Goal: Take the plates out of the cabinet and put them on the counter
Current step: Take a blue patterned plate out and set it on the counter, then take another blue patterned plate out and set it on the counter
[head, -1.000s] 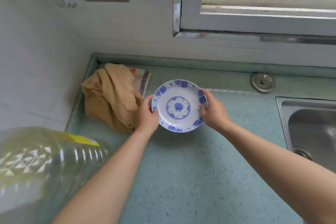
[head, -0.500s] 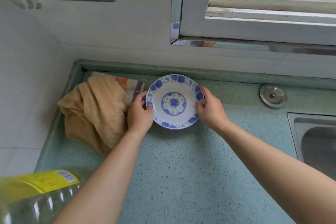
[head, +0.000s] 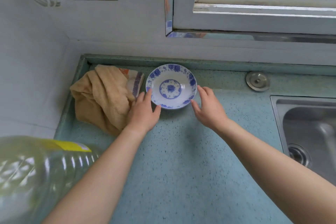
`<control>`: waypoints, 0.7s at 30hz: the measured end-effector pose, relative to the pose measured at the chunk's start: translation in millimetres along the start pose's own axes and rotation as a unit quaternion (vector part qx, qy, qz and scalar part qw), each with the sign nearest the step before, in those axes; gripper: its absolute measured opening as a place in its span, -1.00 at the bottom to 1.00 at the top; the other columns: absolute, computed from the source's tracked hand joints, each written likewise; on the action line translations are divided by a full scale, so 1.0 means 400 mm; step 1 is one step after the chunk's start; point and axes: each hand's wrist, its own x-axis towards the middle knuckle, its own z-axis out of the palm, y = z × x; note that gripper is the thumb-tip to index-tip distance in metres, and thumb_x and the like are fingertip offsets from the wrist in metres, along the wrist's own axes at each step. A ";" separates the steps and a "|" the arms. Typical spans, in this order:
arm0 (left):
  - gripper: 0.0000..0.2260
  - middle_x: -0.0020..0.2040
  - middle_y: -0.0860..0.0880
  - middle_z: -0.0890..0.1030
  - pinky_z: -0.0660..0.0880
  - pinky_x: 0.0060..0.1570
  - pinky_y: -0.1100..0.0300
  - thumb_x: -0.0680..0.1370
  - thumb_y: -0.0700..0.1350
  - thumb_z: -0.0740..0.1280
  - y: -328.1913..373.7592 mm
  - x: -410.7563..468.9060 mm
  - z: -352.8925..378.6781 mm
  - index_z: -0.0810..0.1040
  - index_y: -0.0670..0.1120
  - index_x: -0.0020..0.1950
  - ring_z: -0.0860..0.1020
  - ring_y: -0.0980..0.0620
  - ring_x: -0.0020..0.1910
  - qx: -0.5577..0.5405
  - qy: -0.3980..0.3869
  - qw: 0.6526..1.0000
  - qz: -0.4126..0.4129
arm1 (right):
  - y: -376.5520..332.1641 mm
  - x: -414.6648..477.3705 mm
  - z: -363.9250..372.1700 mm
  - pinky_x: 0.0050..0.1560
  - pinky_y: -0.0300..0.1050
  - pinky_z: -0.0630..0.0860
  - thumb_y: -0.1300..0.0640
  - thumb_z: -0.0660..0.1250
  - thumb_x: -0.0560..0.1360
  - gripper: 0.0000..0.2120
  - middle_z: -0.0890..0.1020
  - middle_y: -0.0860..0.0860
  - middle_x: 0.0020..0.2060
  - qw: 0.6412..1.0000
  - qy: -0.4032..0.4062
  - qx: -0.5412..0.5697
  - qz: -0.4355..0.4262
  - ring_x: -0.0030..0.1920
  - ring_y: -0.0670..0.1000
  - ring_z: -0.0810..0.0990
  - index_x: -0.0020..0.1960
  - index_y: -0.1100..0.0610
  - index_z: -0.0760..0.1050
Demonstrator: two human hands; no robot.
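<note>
Your speckled teal counter (head: pixel 181 160) fills most of the view, steel sink (head: pixel 309 127) set in at the right, blurry clear bottle (head: pixel 32 174) with a yellow label close in at lower left, tan cloth (head: pixel 103 96) bunched in the back left corner. The blue-and-white plate (head: pixel 171 86) sits flat on the counter near the back wall, just beside the cloth. Both your hands are spread, gripping nothing — left hand (head: pixel 143 112) with fingertips at the plate's near-left rim, right hand (head: pixel 209 107) at its near-right rim.
</note>
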 end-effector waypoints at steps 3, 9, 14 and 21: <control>-0.39 0.54 -0.07 0.10 0.10 0.44 -0.05 0.54 0.17 0.16 0.007 -0.126 -0.008 0.03 0.04 0.52 0.06 -0.09 0.50 0.053 0.003 0.999 0.008 | 0.006 -0.113 -0.023 0.43 0.03 0.14 -0.11 0.10 0.56 -0.41 0.13 0.13 0.48 0.998 -0.021 -0.048 -0.025 0.47 0.12 0.10 0.48 0.12 0.06; -0.42 0.53 -0.04 0.12 0.06 0.43 -0.12 0.52 0.23 0.14 0.026 -0.439 0.028 0.09 0.12 0.50 0.05 -0.04 0.50 0.100 0.041 0.994 -0.008 | 0.039 -0.370 -0.057 0.47 0.13 0.00 -0.23 0.02 0.53 -0.36 0.00 0.09 0.51 0.986 -0.085 -0.115 -0.087 0.50 0.11 -0.07 0.50 0.04 -0.04; -0.40 0.54 -0.01 0.09 0.02 0.43 -0.11 0.51 0.29 0.09 0.071 -0.724 0.148 0.06 0.14 0.50 0.01 -0.01 0.51 0.106 0.054 0.991 -0.063 | 0.128 -0.580 -0.081 0.48 0.12 -0.02 -0.25 0.01 0.52 -0.34 -0.02 0.07 0.52 0.966 -0.123 -0.139 -0.179 0.50 0.12 -0.08 0.50 0.04 -0.05; -0.29 0.50 0.00 0.21 0.10 0.41 -0.17 0.37 0.39 -0.08 0.167 -1.170 0.322 0.19 0.13 0.47 0.11 -0.03 0.49 0.050 0.163 0.964 -0.202 | 0.216 -0.881 -0.095 0.47 0.08 0.01 -0.26 0.02 0.52 -0.33 0.01 0.06 0.51 0.908 -0.202 -0.148 -0.337 0.49 0.11 -0.05 0.50 0.05 -0.04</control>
